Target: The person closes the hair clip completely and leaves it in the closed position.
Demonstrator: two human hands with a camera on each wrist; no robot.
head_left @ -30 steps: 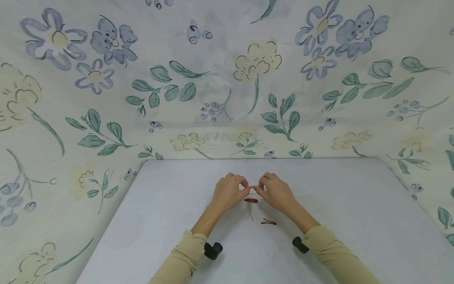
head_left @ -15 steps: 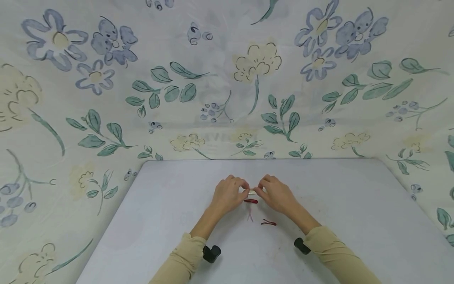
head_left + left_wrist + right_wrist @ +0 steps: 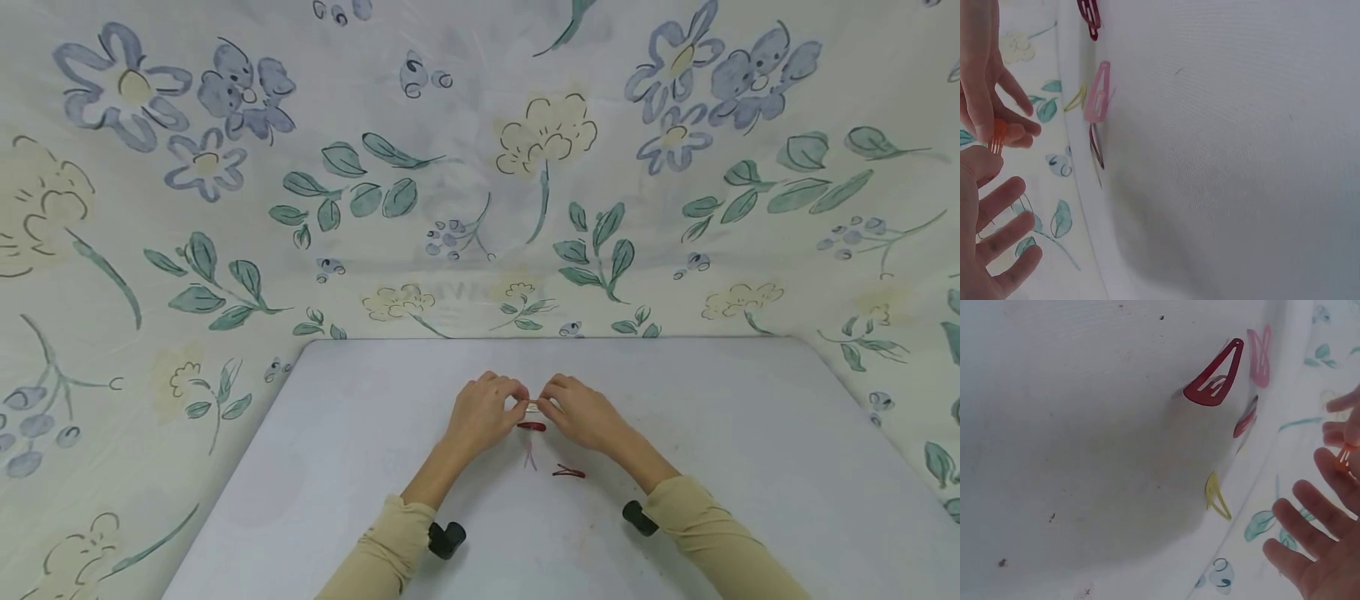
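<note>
Both hands meet over the far middle of the table, pinching a small orange snap hair clip [image 3: 998, 134] between them. My left hand [image 3: 482, 410] grips one end with thumb and fingertip. From the other side my right hand [image 3: 583, 408] pinches the clip, its remaining fingers spread in the right wrist view. A yellow hair clip [image 3: 1215, 497] lies just under the hands. Closer to me are a red hair clip [image 3: 532, 427], a pink hair clip [image 3: 1099, 94] and a dark red hair clip [image 3: 1213, 381]. Fingertips hide part of the orange clip.
The white table [image 3: 337, 467] ends at a floral cloth [image 3: 480, 208] behind and at both sides. Black wrist devices [image 3: 447, 540] sit at the cuffs of the tan sleeves [image 3: 375, 542].
Both hands stay together on the orange hair clip and sit very slightly lower in the head view. The clips on the table have not moved.
</note>
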